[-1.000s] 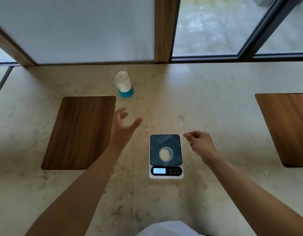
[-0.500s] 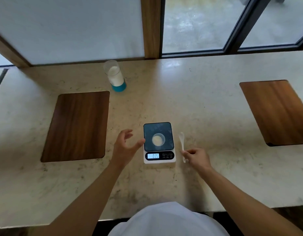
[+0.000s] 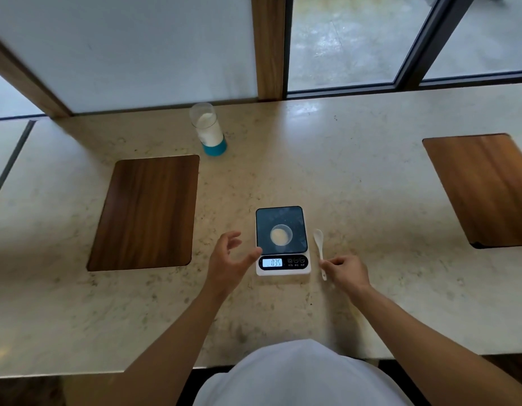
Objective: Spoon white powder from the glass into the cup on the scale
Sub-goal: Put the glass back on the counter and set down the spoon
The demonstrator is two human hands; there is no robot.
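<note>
Pinching the spoon [image 3: 319,247] handle in right-hand [image 3: 348,272] fingers, bowl lying on the tabletop [image 3: 356,183] just beside the scale [image 3: 282,240]; left hand [image 3: 228,260] hovering released, grasping nothing. Cup [image 3: 281,235] sitting on the scale, holding some powder. Glass [image 3: 208,129] standing well apart near the window: probably best steadying it while scooping, keeping the spoon level.

Bare counter [image 3: 356,177] lies open between the scale [image 3: 282,241] and the far glass [image 3: 208,130]. The left hand [image 3: 227,263] blocks the scale's left edge; the spoon [image 3: 320,250] and right hand [image 3: 346,272] crowd its right. 2 wooden boards [image 3: 145,212] lie flat at either side.
</note>
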